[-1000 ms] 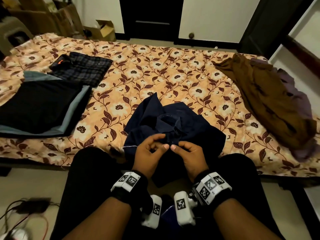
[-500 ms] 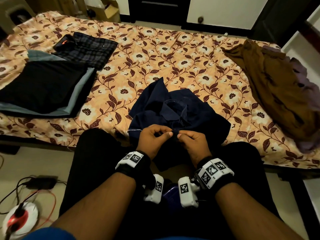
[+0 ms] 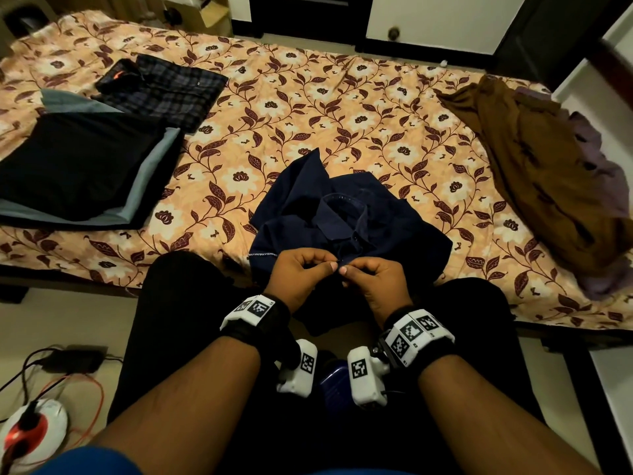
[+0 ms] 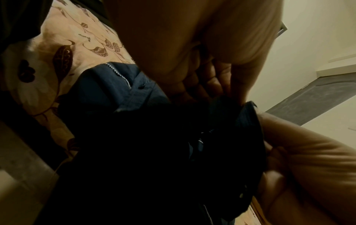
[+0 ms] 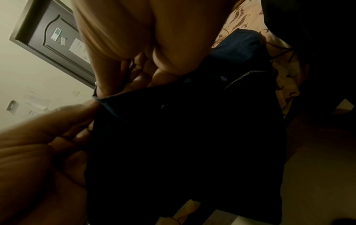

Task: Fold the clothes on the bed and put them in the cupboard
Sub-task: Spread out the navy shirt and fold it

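Note:
A navy blue collared shirt (image 3: 346,214) lies crumpled at the near edge of the bed, its lower part hanging over the edge between my knees. My left hand (image 3: 301,274) and right hand (image 3: 371,279) meet at its front placket, each pinching the dark cloth between thumb and fingers. In the left wrist view the shirt (image 4: 108,92) shows white stitching and a small button, and my left hand (image 4: 208,79) curls onto its edge. In the right wrist view my right hand (image 5: 146,73) pinches the shirt (image 5: 192,137) from above.
The floral bedspread (image 3: 308,108) covers the bed. Folded black and grey clothes (image 3: 78,166) and a folded checked garment (image 3: 171,90) lie at the left. A brown garment (image 3: 548,180) over a purple one is heaped at the right. Cables and a white device (image 3: 30,430) sit on the floor.
The camera has tilted down and closer. Both hands stay at the shirt's placket, fingertips drawn tighter together on the cloth.

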The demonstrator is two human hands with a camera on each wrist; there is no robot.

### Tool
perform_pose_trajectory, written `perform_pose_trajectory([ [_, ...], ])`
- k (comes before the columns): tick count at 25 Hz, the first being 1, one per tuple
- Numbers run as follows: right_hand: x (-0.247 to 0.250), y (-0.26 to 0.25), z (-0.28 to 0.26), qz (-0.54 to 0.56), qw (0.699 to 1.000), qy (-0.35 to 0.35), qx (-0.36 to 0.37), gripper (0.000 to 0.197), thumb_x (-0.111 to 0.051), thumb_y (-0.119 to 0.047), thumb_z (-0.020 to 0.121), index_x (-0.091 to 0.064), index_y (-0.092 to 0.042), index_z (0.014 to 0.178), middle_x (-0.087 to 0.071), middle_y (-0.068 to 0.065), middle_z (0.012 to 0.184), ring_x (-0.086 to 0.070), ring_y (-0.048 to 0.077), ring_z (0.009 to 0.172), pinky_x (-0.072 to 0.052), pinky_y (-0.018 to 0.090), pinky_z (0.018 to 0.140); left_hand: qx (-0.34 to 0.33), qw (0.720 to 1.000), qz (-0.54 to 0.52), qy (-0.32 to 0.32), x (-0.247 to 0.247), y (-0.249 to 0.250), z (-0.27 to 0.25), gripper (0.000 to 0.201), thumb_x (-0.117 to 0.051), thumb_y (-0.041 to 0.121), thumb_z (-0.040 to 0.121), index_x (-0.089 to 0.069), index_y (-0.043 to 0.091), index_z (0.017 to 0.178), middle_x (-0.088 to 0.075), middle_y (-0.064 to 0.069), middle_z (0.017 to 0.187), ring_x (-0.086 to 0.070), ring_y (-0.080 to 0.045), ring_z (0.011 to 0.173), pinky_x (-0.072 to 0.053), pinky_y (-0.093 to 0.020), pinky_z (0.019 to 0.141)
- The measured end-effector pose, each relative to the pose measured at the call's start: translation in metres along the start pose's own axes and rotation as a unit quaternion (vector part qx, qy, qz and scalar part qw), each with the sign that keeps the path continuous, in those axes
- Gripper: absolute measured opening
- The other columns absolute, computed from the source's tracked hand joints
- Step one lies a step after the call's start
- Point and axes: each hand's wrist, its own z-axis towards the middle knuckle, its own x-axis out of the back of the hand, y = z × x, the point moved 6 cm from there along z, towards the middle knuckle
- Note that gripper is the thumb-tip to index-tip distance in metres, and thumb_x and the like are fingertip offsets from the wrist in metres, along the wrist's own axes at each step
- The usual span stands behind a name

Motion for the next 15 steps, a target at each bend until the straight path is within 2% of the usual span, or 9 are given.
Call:
perform_pose_trajectory([
  [3, 0.0013, 0.0027, 0.0011, 0.005, 1.0, 0.014, -0.005, 0.006, -0.069, -0.001, 0.083, -0.07, 0.001, 0.077, -0.067, -0.001, 0.058, -0.063, 0.009, 0.055, -0.051, 0.02, 0.057, 0.014, 1.0, -0.004, -0.004, -0.0015, 0.0015, -0.0001, 0.018, -0.067, 0.002, 0.087, -0.075, 0.017, 0.081, -0.074, 0.0, 0.073, -0.068, -0.02, 0.074, -0.056, -0.034, 0.073],
  [6, 0.0015, 0.0049, 0.0025, -0.002, 0.999, 0.034, -0.006, 0.01, -0.071, -0.006, 0.083, -0.069, -0.001, 0.075, -0.066, 0.007, 0.063, -0.062, 0.013, 0.057, -0.052, 0.023, 0.057, -0.002, 1.0, 0.027, 0.001, -0.002, 0.0039, -0.0008, 0.004, -0.075, 0.014, 0.083, -0.077, 0.011, 0.086, -0.076, -0.002, 0.08, -0.072, -0.017, 0.08, -0.059, -0.032, 0.077],
  [7, 0.0014, 0.0045, 0.0025, -0.004, 0.999, 0.036, -0.004, 0.01, -0.071, -0.007, 0.083, -0.069, -0.001, 0.075, -0.067, 0.009, 0.065, -0.062, 0.014, 0.059, -0.052, 0.024, 0.058, -0.005, 0.999, 0.048, 0.006, -0.0013, 0.0033, -0.0004, 0.009, -0.076, 0.016, 0.082, -0.078, 0.01, 0.088, -0.076, -0.002, 0.081, -0.073, -0.016, 0.08, -0.059, -0.032, 0.078],
  [9, 0.0005, 0.0041, 0.0032, -0.02, 0.999, 0.034, 0.008, 0.008, -0.072, -0.008, 0.083, -0.07, -0.003, 0.077, -0.069, 0.01, 0.07, -0.065, 0.017, 0.064, -0.054, 0.026, 0.062, 0.003, 0.998, 0.065, 0.011, -0.0003, -0.0005, 0.0013, 0.008, -0.075, 0.018, 0.083, -0.077, 0.011, 0.088, -0.076, -0.002, 0.081, -0.072, -0.014, 0.08, -0.059, -0.032, 0.078],
  [11, -0.0011, 0.0051, 0.0052, -0.033, 0.999, 0.028, 0.014, 0.002, -0.073, -0.008, 0.082, -0.071, -0.007, 0.081, -0.072, 0.011, 0.079, -0.069, 0.021, 0.075, -0.057, 0.031, 0.071, -0.002, 0.997, 0.075, 0.021, 0.0014, -0.0008, 0.0022, 0.005, -0.072, 0.015, 0.086, -0.077, 0.015, 0.085, -0.075, 0.001, 0.08, -0.072, -0.013, 0.08, -0.058, -0.031, 0.077],
  [13, -0.0033, 0.0047, 0.0051, -0.045, 0.998, 0.024, 0.021, 0.009, -0.073, -0.005, 0.08, -0.072, -0.008, 0.088, -0.071, 0.012, 0.09, -0.069, 0.022, 0.085, -0.056, 0.031, 0.079, -0.016, 0.994, 0.093, 0.052, 0.0043, -0.002, 0.0034, 0.009, -0.069, 0.012, 0.088, -0.077, 0.014, 0.085, -0.074, 0.002, 0.08, -0.071, -0.012, 0.079, -0.057, -0.03, 0.077],
  [15, -0.0055, 0.0023, 0.0038, -0.036, 0.999, 0.026, 0.027, 0.01, -0.071, -0.002, 0.082, -0.072, -0.006, 0.091, -0.07, 0.015, 0.094, -0.069, 0.022, 0.085, -0.056, 0.029, 0.078, -0.03, 0.991, 0.108, 0.072, 0.0053, -0.0021, 0.0037, 0.01, -0.068, 0.011, 0.088, -0.076, 0.015, 0.082, -0.073, 0.004, 0.077, -0.069, -0.01, 0.076, -0.057, -0.029, 0.075],
])
